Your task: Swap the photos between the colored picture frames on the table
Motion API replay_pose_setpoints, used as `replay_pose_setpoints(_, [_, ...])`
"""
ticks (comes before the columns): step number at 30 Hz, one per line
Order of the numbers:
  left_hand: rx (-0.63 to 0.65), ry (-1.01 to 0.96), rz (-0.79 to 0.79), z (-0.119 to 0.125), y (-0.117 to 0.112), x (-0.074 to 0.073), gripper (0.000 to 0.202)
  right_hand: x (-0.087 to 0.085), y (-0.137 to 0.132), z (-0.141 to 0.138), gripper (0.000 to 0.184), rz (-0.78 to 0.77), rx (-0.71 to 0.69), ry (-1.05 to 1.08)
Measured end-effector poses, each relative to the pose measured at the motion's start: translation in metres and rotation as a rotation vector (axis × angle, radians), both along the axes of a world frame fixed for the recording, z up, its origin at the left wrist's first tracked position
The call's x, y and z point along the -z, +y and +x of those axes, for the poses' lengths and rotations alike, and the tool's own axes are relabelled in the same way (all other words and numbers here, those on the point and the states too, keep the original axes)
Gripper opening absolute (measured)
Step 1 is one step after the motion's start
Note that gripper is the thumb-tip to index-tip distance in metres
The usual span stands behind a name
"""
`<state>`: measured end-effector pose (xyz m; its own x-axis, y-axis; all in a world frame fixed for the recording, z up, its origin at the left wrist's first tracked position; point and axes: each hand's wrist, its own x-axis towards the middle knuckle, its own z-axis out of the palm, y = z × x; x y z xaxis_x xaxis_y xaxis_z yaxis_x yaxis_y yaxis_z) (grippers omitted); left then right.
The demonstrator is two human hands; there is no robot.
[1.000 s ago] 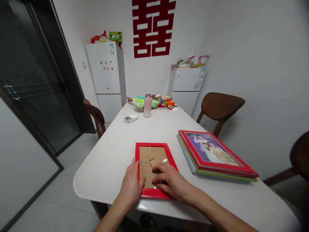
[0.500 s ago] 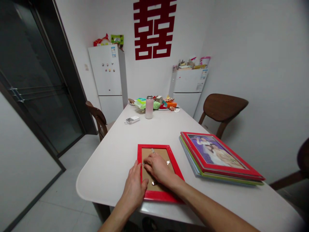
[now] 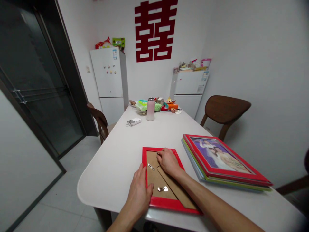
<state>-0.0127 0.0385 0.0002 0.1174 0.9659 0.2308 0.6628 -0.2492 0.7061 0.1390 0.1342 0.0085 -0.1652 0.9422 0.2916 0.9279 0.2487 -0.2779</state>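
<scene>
1. Red picture frame is lying back-up near the table edge, just left of a stack of framed photos.
2. Left hand rests along its left side — fingers pretty straight, thumb apart over the rim.
3. Right hand is at the backing's top end, fingers bunched — can't tell if they're pinching anything.
4. Metal clips dot the backing.
</scene>
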Motion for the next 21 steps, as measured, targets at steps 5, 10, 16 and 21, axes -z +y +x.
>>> replay_pose_setpoints(5, [0.007,0.028,0.012,0.002,0.0,0.001,0.054,0.001,0.003,0.0,0.027,0.004,-0.009,0.02])
replay_pose_setpoints(10, [-0.007,0.017,0.028,0.0,0.0,0.003,0.053,-0.015,-0.026,0.01,0.03,0.008,-0.08,0.049])
replay_pose_setpoints(16, [-0.022,-0.001,0.032,0.001,0.0,0.005,0.051,-0.02,-0.081,0.029,0.038,-0.156,-0.103,0.014])
replay_pose_setpoints(21, [-0.033,-0.075,-0.011,-0.001,0.004,0.006,0.054,-0.025,-0.081,0.032,0.037,-0.17,-0.098,0.074])
